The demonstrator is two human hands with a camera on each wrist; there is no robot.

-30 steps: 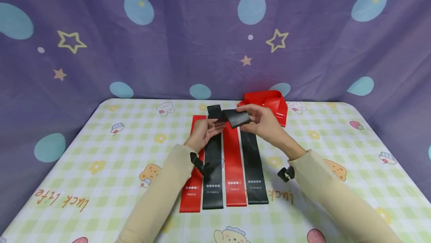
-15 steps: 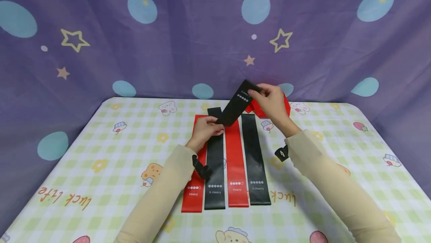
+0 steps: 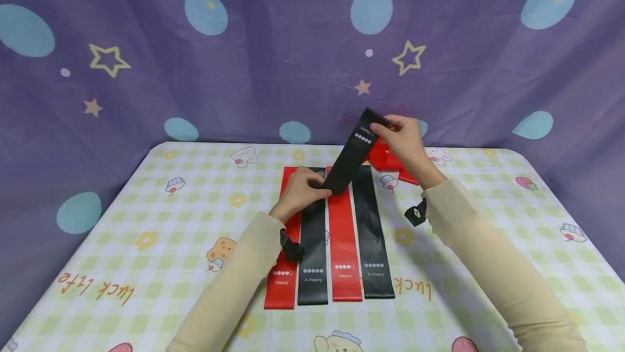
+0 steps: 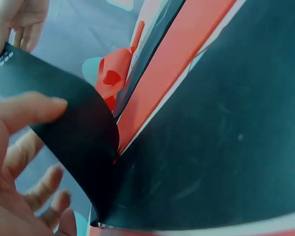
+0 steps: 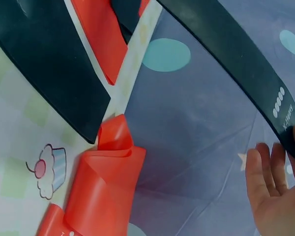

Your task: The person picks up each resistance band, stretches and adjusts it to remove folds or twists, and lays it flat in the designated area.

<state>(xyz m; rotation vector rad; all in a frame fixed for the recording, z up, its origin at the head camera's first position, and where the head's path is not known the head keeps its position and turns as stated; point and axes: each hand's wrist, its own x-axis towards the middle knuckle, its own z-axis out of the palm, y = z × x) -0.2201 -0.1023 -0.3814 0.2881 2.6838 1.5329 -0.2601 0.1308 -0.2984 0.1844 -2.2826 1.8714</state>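
Observation:
A black resistance band [image 3: 348, 159] printed X-Heavy slants up between my hands, over the bands on the table. My right hand [image 3: 404, 138] pinches its raised upper end beside the print. At the lower end my left hand [image 3: 299, 193] holds it; the left wrist view shows the thumb on top [image 4: 44, 109] and the other fingers beneath. Under it lie flat bands side by side: a left red one [image 3: 280, 289], a black one [image 3: 313, 243], another red one [image 3: 344, 238] and a right black one [image 3: 375, 232]. My left hand overlaps the upper parts of the left pair.
A crumpled red band [image 5: 105, 182] lies at the table's back edge, partly behind my right hand in the head view. The checked tablecloth [image 3: 171, 270] has cartoon prints. A purple curtain [image 3: 273, 59] hangs right behind the table.
The held black band was folded small between both hands; my right hand has drawn its end up and right, stretching it out with the print showing. My left hand has moved slightly right and down.

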